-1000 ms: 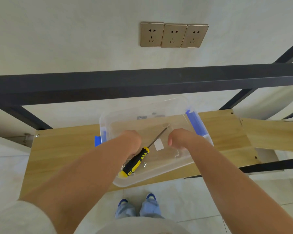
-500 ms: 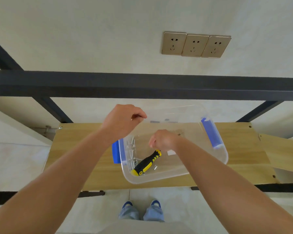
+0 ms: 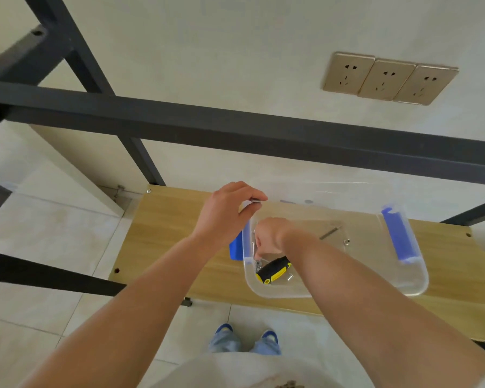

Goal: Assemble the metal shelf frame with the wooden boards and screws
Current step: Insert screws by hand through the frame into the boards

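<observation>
Both hands work the clear bin (image 3: 403,289): left hand (image 3: 227,211) pinches a screw (image 3: 254,202), right hand (image 3: 269,235) curls over loose screws (image 3: 259,264).

1. Shelf frame (image 3: 235,127): matt dark metal.
2. Board (image 3: 174,247): light wood grain, smooth.
3. Bin (image 3: 415,284): clear glossy plastic, blue clips.
4. Floor (image 3: 39,247): glossy pale tile.
</observation>
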